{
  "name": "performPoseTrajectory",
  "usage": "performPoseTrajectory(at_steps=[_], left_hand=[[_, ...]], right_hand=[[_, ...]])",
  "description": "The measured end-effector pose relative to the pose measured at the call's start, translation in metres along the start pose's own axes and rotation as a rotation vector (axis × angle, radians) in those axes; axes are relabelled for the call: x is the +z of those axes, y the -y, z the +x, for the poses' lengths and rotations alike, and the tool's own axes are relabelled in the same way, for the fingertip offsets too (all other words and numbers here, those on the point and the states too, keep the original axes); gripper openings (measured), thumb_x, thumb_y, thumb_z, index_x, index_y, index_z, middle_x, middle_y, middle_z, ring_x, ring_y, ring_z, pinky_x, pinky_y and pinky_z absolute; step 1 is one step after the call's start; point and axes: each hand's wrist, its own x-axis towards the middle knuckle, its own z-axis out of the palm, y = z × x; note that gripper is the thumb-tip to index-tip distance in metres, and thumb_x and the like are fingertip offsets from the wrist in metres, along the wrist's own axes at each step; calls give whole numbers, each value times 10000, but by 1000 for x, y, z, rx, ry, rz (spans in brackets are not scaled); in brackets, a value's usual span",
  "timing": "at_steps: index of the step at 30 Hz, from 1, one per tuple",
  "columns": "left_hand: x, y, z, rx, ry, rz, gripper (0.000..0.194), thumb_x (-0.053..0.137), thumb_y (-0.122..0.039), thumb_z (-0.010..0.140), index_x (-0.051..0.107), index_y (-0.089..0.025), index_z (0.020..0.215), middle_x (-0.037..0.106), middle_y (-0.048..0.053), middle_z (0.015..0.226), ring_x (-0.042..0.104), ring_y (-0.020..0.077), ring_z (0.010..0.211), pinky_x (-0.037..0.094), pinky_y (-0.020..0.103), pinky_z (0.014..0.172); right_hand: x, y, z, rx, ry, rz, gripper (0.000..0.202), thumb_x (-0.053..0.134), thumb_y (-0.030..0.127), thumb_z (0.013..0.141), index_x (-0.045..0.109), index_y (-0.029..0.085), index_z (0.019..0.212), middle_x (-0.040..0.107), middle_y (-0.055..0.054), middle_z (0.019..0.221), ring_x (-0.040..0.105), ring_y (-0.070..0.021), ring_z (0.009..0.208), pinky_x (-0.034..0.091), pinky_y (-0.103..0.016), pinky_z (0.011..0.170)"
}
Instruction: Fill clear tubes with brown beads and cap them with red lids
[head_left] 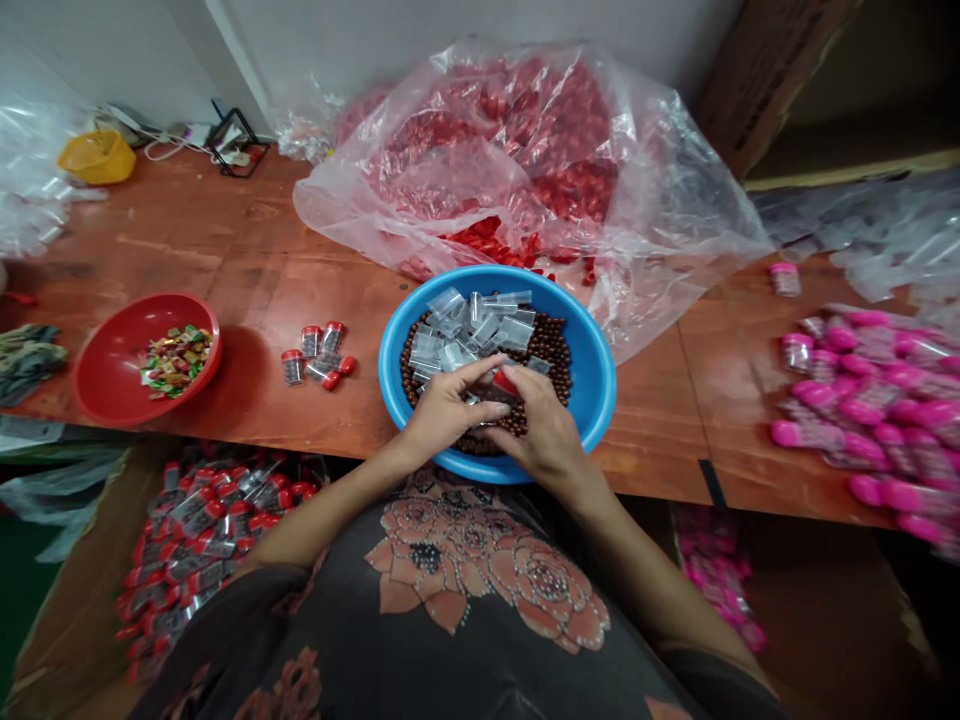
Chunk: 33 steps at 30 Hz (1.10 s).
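My left hand (450, 405) and my right hand (546, 420) meet over a blue basin (606, 385). Between their closed fingers is a small jar with a red cap (504, 381); its clear body is mostly hidden. The fingers of my right hand press at the cap, and the left thumb and forefinger close in from the other side. Brown round beads (553, 345) fill the basin's bottom. Clear empty plastic containers (480, 325) lie heaped on the beads, just beyond my fingertips.
Filled red-capped jars (330, 338) lie left of the basin, beside a red bowl (97, 350) of small wrapped pieces. Behind sits a clear bag (660, 200) of red caps. Pink-capped jars (885, 400) are piled at right. Below the table edge, a box holds red-capped jars (202, 530).
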Motion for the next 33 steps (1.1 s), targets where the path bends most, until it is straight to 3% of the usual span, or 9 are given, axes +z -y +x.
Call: performPoseTrajectory(at_steps=[4,7,11,17,20,23,27,30,33], left_hand=[[11,-1,2,-134,-29,-211,595,605,-539,874,571,-195,1358,731,73,917,678,197,884,540,358,850],[23,2,5,-255,-44,-328,635,422,-646,924,585,-163,1303,635,33,652,623,159,627,523,294,630],[31,8,6,-286,-64,-358,534,379,-542,954,525,-197,1335,528,-27,529,481,107,439,391,219,447],[32,11,3,-275,-84,-321,498,389,-492,934,519,-215,1327,467,-39,515,406,103,407,320,227,410],[29,10,3,-313,-62,-334,517,361,-484,932,478,-212,1356,472,-34,526,422,114,430,337,238,436],[21,7,5,-335,-17,-361,538,326,-467,939,449,-193,1385,508,-18,574,450,119,471,383,248,475],[8,1,6,-354,134,-352,537,411,-493,935,471,-214,1390,489,-18,618,446,111,502,451,256,496],[-1,-6,7,-345,235,-269,587,542,-560,891,522,-219,1368,556,24,708,501,119,562,465,242,475],[-5,-8,8,-311,298,-151,642,607,-554,863,508,-224,1405,654,78,879,552,118,594,476,239,480]], right_hand=[[-2,5,4,49,4,12,815,757,349,783,324,245,1465,618,-139,1259,633,-288,1129,563,-490,929],[-5,9,8,32,69,-57,775,752,414,767,370,213,1411,634,-145,1209,637,-293,1054,558,-479,866],[-8,8,13,-44,85,-185,673,703,464,775,448,177,1327,632,-162,1183,600,-318,1075,516,-495,890],[-6,4,15,-114,123,-231,492,677,487,763,567,218,1160,682,-124,1036,622,-307,964,494,-469,830],[-8,5,16,0,185,-125,538,703,486,760,552,221,1204,676,-114,1068,632,-302,999,506,-476,855],[-15,0,15,259,271,78,724,785,532,678,508,229,1274,664,-99,1116,659,-281,979,553,-462,820],[-21,-17,10,535,418,477,600,795,578,655,579,249,1109,688,-19,876,660,-193,726,575,-365,636],[-22,-22,8,605,295,561,627,819,593,617,578,242,1077,654,-3,838,620,-168,686,557,-337,615],[-24,-15,12,553,124,495,644,821,597,617,569,240,1091,642,-30,948,623,-174,764,555,-337,676]])
